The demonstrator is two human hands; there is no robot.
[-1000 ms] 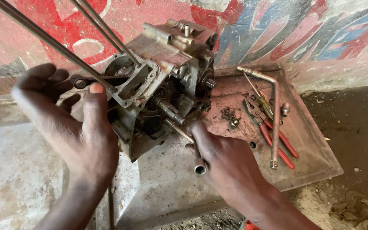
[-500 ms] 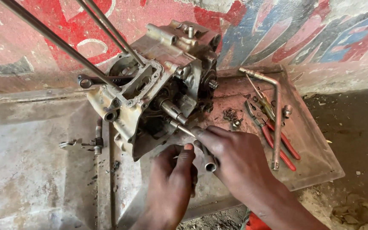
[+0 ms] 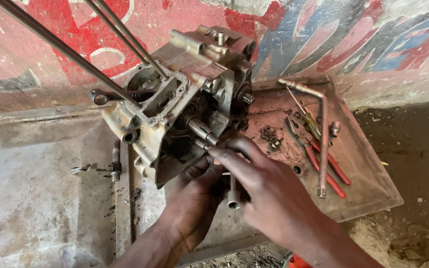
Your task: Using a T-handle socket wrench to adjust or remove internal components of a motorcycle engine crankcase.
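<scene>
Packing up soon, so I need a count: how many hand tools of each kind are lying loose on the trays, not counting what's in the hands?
Pliers with red handles: 1
Bent socket wrench: 1
Small spanner: 1
Ring spanner behind the engine case: 1
Total: 4
The small nuts are too blurred to count.

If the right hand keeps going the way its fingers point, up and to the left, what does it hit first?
Most likely the short steel shaft sticking out of the engine case; the right hand has its fingertips almost at that shaft's lower end. Depth is hard to judge, so they may already touch it.
</scene>
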